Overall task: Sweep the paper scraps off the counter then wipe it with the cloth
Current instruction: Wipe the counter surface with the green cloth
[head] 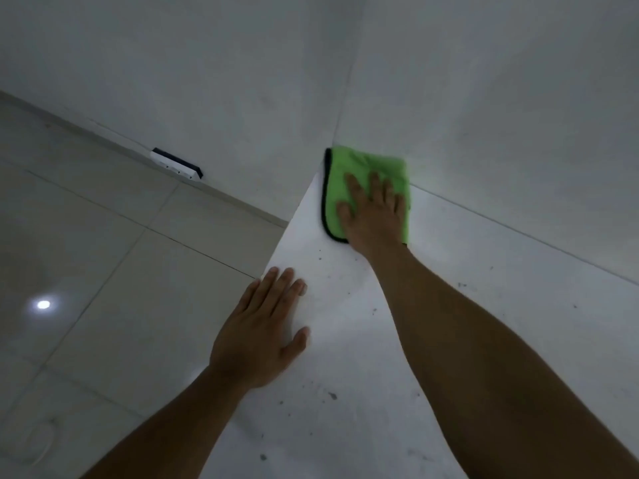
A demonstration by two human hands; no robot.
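Observation:
A folded green cloth (349, 167) with a dark hem lies at the far left corner of the white counter (501, 305), against the wall. My right hand (375, 216) presses flat on the cloth, fingers straight and spread. My left hand (262, 326) rests flat on the counter's left edge, fingers straight, holding nothing. Small dark specks (332, 395) dot the counter between and below my arms. No larger paper scraps show on the counter.
White walls (484, 81) meet at the corner behind the cloth. Left of the counter the tiled floor (103, 271) lies below, with a black and white power strip (176, 164) along the wall's base and a white cable (41, 440) at the lower left.

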